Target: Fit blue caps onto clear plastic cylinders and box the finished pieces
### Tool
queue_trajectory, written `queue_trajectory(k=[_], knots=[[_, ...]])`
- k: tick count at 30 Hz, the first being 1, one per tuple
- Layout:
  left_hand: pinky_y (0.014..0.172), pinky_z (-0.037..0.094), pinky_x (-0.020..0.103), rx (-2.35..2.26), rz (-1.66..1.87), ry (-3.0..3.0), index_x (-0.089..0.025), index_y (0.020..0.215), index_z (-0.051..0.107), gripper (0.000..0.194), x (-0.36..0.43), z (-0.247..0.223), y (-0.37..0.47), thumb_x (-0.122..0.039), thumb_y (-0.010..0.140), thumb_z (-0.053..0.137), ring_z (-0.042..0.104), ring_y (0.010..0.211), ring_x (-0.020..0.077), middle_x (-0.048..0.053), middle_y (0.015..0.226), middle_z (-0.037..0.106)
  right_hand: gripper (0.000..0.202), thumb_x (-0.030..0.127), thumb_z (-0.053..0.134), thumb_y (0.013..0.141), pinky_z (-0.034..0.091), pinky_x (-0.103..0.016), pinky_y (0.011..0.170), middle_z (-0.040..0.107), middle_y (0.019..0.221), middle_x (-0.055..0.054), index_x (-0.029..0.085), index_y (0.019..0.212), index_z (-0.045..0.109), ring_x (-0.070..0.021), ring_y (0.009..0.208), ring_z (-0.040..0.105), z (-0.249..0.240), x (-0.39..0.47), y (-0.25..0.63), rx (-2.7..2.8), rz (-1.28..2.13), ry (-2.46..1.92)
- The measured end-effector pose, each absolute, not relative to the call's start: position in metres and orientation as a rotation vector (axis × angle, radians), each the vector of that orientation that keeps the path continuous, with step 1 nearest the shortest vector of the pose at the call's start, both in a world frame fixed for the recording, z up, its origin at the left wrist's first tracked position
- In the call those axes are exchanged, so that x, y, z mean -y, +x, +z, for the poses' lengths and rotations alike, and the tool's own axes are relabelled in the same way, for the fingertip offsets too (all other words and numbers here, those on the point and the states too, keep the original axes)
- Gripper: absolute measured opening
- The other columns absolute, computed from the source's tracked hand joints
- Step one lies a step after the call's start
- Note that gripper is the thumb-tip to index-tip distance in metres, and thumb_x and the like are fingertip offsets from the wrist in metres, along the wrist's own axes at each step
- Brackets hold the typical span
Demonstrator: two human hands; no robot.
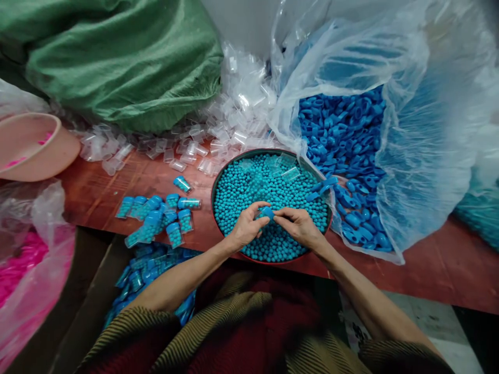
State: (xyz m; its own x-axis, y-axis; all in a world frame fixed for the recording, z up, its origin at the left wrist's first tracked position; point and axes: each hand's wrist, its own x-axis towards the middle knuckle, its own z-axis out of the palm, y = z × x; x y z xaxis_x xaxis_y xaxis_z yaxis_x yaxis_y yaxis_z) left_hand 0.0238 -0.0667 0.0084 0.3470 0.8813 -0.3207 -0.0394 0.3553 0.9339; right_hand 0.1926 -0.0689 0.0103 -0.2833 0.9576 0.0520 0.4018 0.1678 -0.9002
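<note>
Over a round tub (213,200) full of small turquoise balls (241,184), my two hands meet. My left hand (249,223) is closed around a small container with a blue cap (266,212); its body is mostly hidden by the fingers. The fingertips of my right hand (298,224) are pinched together at the right edge of that cap. Whether they grip the cap or only press it, I cannot tell. Several capped clear containers filled with turquoise balls (152,221) lie on the table to the left of the tub.
Clear empty containers (241,124) are heaped behind the tub. A plastic bag (413,171) of blue caps (343,130) stands right. A green sack (128,62) and pink basin (42,150) sit left on the red table (97,192). More filled containers (156,267) lie below its front edge.
</note>
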Motion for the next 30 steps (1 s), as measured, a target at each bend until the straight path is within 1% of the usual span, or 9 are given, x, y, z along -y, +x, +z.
queue_trajectory(k=[5, 9, 11, 13, 17, 20, 22, 24, 30], knots=[[0.034, 0.032, 0.016, -1.051, 0.723, 1.034, -0.020, 0.112, 0.047, 0.043, 0.065, 0.009, 0.020, -0.034, 0.074, 0.060, 0.045, 0.038, 0.0028, -0.007, 0.070, 0.052, 0.019, 0.029, 0.061, 0.077, 0.050, -0.027, 0.066, 0.069, 0.086, -0.004, 0.019, 0.091, 0.069, -0.0144, 0.071, 0.061, 0.018, 0.058, 0.203, 1.828, 1.243, -1.196], [0.035, 0.034, 0.015, -0.957, 0.616, 1.059, -0.021, 0.114, 0.041, 0.047, 0.062, 0.012, 0.011, -0.036, 0.074, 0.060, 0.054, 0.042, 0.0075, -0.007, 0.066, 0.052, 0.041, 0.036, 0.065, 0.074, 0.052, -0.029, 0.058, 0.066, 0.087, -0.003, 0.018, 0.111, 0.062, -0.0105, 0.057, 0.059, 0.017, 0.050, 0.207, 1.471, 1.544, -1.173], [0.035, 0.032, 0.015, -0.963, 0.619, 1.084, -0.021, 0.115, 0.040, 0.045, 0.062, 0.012, 0.009, -0.036, 0.076, 0.058, 0.051, 0.040, 0.0064, -0.007, 0.065, 0.051, 0.058, 0.038, 0.066, 0.073, 0.054, -0.031, 0.060, 0.066, 0.085, -0.003, 0.019, 0.126, 0.052, -0.0116, 0.059, 0.060, 0.015, 0.050, 0.203, 1.346, 1.505, -1.175], [0.038, 0.035, 0.017, -0.988, 0.652, 1.119, -0.022, 0.121, 0.039, 0.048, 0.064, 0.013, 0.010, -0.035, 0.078, 0.056, 0.050, 0.042, 0.0060, -0.006, 0.070, 0.053, 0.061, 0.039, 0.063, 0.077, 0.055, -0.034, 0.065, 0.067, 0.089, -0.005, 0.020, 0.132, 0.047, -0.0145, 0.066, 0.063, 0.015, 0.052, 0.195, 1.391, 1.367, -1.218], [0.073, 0.051, 0.028, -1.051, 0.851, 1.260, -0.022, 0.131, 0.040, 0.058, 0.069, 0.016, 0.017, -0.029, 0.076, 0.059, 0.061, 0.088, 0.0165, 0.006, 0.108, 0.060, 0.043, 0.036, 0.047, 0.088, 0.050, -0.040, 0.087, 0.064, 0.114, -0.012, 0.020, 0.128, 0.052, -0.0235, 0.101, 0.062, 0.021, 0.064, 0.179, 1.851, 1.007, -1.311], [0.095, 0.043, 0.034, -1.041, 0.921, 1.274, -0.019, 0.129, 0.043, 0.056, 0.071, 0.018, 0.021, -0.027, 0.076, 0.058, 0.052, 0.111, 0.0213, 0.007, 0.126, 0.054, 0.071, 0.042, 0.057, 0.082, 0.049, -0.044, 0.088, 0.052, 0.128, -0.019, 0.015, 0.142, 0.031, -0.0302, 0.114, 0.055, 0.022, 0.075, 0.171, 2.129, 0.805, -1.310], [0.094, 0.042, 0.034, -1.023, 0.882, 1.241, -0.018, 0.129, 0.044, 0.056, 0.070, 0.017, 0.022, -0.026, 0.075, 0.058, 0.053, 0.107, 0.0207, 0.007, 0.121, 0.057, 0.095, 0.046, 0.067, 0.073, 0.053, -0.044, 0.079, 0.049, 0.128, -0.022, 0.013, 0.146, 0.015, -0.0327, 0.108, 0.057, 0.019, 0.080, 0.167, 2.222, 0.686, -1.342], [0.087, 0.045, 0.032, -1.017, 0.847, 1.219, -0.017, 0.125, 0.047, 0.053, 0.069, 0.016, 0.022, -0.026, 0.073, 0.059, 0.055, 0.097, 0.0193, 0.005, 0.108, 0.061, 0.101, 0.047, 0.068, 0.071, 0.054, -0.041, 0.067, 0.051, 0.121, -0.022, 0.013, 0.147, 0.010, -0.0314, 0.094, 0.062, 0.015, 0.084, 0.165, 2.281, 0.576, -1.393], [0.067, 0.042, 0.022, -1.067, 0.828, 1.209, -0.017, 0.104, 0.053, 0.031, 0.071, 0.022, 0.024, -0.028, 0.076, 0.059, 0.048, 0.068, 0.0110, -0.002, 0.074, 0.053, 0.086, 0.049, 0.060, 0.074, 0.050, -0.033, 0.053, 0.057, 0.105, -0.021, 0.003, 0.140, 0.027, -0.0274, 0.076, 0.062, 0.010, 0.085, 0.160, 2.345, 0.305, -1.451]])
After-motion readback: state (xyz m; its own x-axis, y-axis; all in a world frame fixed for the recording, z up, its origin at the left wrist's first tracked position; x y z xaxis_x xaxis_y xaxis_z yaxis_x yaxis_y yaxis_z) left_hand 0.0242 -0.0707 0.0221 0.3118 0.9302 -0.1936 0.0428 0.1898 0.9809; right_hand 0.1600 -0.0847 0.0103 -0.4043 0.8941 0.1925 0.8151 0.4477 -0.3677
